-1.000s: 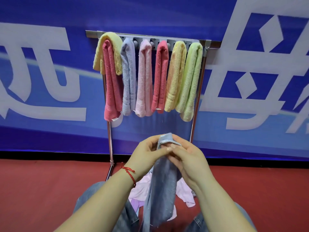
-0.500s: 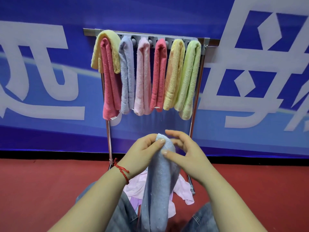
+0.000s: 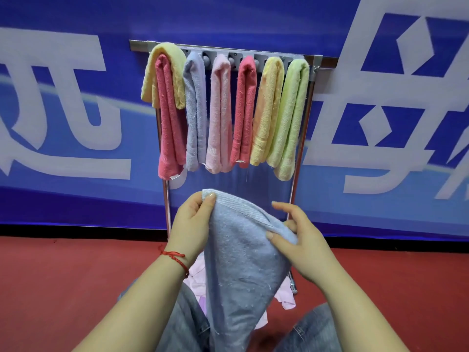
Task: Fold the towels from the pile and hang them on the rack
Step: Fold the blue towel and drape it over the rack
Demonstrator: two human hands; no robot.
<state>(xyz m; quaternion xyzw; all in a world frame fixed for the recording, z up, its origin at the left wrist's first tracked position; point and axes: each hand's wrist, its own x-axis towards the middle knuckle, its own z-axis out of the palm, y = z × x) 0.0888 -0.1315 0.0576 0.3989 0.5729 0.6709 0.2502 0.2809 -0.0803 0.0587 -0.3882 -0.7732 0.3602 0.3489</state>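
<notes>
I hold a light blue towel [image 3: 238, 265] in front of me, below the rack. My left hand [image 3: 193, 224] pinches its upper left corner between thumb and fingers. My right hand [image 3: 297, 237] pinches the top edge further right, its forefinger raised. The towel hangs down between my knees. Behind it stands a metal rack [image 3: 314, 69] bearing several folded towels: yellow [image 3: 162, 54], pink-red [image 3: 170, 128], pale blue [image 3: 194, 110], light pink [image 3: 219, 115], red [image 3: 245, 110], yellow-orange [image 3: 269, 110] and green [image 3: 291, 118]. Under the held towel lies a pile of pale pink towels [image 3: 285, 295].
The rack's legs [image 3: 166, 207] stand on a red floor [image 3: 63, 283] against a blue banner wall [image 3: 76, 26] with white characters. My jeans-clad knees [image 3: 314, 329] flank the pile. A red string bracelet [image 3: 177, 257] circles my left wrist.
My hands have moved apart, the right one sliding rightward along the top edge. The bunched blue towel has spread wider between them.
</notes>
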